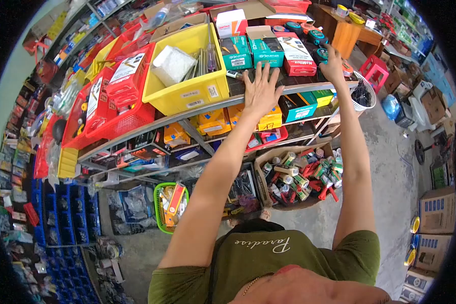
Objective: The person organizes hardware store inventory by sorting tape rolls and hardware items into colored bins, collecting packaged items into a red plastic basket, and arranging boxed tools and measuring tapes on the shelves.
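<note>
My left hand (262, 93) lies with its fingers spread at the front edge of the upper shelf, its fingertips against a teal box (266, 52). Beside its fingers is a small dark tube (234, 75). At the shelf's right end, my right hand (333, 68) curls its thumb and fingers around a dark, rounded tape measure (319, 54), partly hidden by the hand. Another teal and black tape measure (316, 37) sits just behind it. Between my hands stands a red and white NaMilux box (296, 54).
A yellow bin (187, 96) and red baskets (131, 124) fill the shelf's left side. Below, a cardboard box (263, 190) holds several caulk-like tubes near a green basket (159, 223). A white basket (365, 104) stands right of the shelf, with a pink stool (374, 71) behind.
</note>
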A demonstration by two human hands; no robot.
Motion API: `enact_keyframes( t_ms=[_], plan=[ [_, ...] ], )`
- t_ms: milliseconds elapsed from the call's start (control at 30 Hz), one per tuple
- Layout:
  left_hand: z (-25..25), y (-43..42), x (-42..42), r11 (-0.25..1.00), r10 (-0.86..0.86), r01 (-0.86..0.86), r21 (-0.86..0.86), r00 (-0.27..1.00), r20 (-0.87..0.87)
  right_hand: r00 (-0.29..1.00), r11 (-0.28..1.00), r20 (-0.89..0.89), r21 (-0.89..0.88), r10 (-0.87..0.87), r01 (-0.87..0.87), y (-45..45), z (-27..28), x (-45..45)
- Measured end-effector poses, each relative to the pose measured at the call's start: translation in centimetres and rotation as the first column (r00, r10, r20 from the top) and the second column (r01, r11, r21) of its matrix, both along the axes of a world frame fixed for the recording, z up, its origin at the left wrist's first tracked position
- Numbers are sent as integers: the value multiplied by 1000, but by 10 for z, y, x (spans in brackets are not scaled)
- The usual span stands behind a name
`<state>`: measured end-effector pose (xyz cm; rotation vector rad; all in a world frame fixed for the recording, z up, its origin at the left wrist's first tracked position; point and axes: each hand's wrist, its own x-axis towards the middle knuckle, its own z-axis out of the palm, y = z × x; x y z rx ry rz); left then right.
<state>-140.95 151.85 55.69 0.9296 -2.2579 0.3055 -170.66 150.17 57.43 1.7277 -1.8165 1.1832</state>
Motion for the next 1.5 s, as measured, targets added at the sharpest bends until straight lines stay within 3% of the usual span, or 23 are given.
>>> enact_keyframes(
  t_ms=[33, 100, 133, 167, 267, 333, 367, 500, 600, 667, 767, 833, 900, 1033, 1067, 1100, 1167, 1233, 1300, 1333, 1400, 1433, 1500],
  plan=[
    [-1, 0, 1, 1000, 11, -11, 4, 1000, 5, 1000, 1000, -5, -3, -19, 19, -1, 4, 3],
    [-1, 0, 0, 1000, -19, 19, 2, 1000, 3, 984, 952, -175, 295, -25, 77, 4, 11, 2],
    [-2, 0, 0, 1000, -18, 18, 9, 1000, -2, 961, 937, -266, 308, -80, 163, -3, 8, -2],
    [-1, -1, 1, 1000, -16, 16, 15, 1000, -8, 960, 907, -264, 373, -96, 193, -10, 5, -7],
    [-3, -5, 1, 999, -35, 35, 8, 999, -4, 927, 885, -302, 337, -222, 322, -16, 7, 4],
    [-5, -5, 3, 999, -25, 25, 24, 1000, 1, 960, 862, -130, 422, -249, 281, -16, 14, 11],
    [-5, -4, 3, 999, -28, 28, 24, 1000, -4, 958, 861, -135, 421, -252, 286, -18, 15, 11],
    [-3, -4, 3, 999, -8, 7, 49, 1000, 21, 973, 882, -141, 415, -181, 224, -41, 14, 5],
    [-3, -3, 1, 999, 3, -5, 46, 999, 43, 958, 883, -252, 407, -136, 233, -49, 24, 1],
    [0, -1, 0, 999, 8, -9, 45, 999, 32, 934, 784, -347, 603, 88, 150, -38, 58, 14],
    [5, 5, -1, 995, 51, -57, 82, 996, 68, 958, 789, -240, 614, 160, 22, -80, 41, -24],
    [3, 5, -5, 994, 86, -90, 64, 994, 69, 923, 874, -351, 485, 158, 35, -72, 39, -11],
    [2, 5, -6, 993, 108, -111, 31, 990, 86, 947, 935, -313, 353, 72, 46, -83, 22, -10],
    [1, 5, -9, 985, 168, -170, 7, 976, 137, 948, 960, -290, 276, 131, -48, -107, 4, -26],
    [0, 5, -9, 981, 192, -195, 0, 969, 153, 919, 910, -274, 381, 283, -166, -127, 1, -43],
    [1, 4, -10, 980, 199, -201, -1, 968, 154, 912, 774, -164, 597, 376, -212, -84, 43, -34],
    [-1, 4, -10, 974, 222, -227, 11, 959, 174, 926, 800, -49, 522, 373, -295, -37, 67, -47],
    [-2, 3, -11, 972, 233, -236, 1, 960, 158, 929, 844, -136, 479, 344, -243, 5, 67, -74],
    [-3, 4, -11, 975, 219, -221, -7, 961, 167, 926, 641, -34, 731, 376, -234, 33, 62, -99],
    [-1, 5, -11, 981, 196, -194, -22, 971, 141, 918, 634, -43, 736, 395, -238, 36, 52, -111],
    [1, 7, -11, 981, 194, -194, -12, 973, 123, 890, 801, -71, 472, 450, -368, 34, 30, -124],
    [3, 8, -11, 985, 175, -175, -14, 978, 115, 937, 803, -61, 535, 345, -261, 29, 33, -129],
    [5, 10, -12, 976, 217, -214, -40, 968, 122, 961, 869, 35, 419, 273, -262, 10, 36, -138]
  ],
)
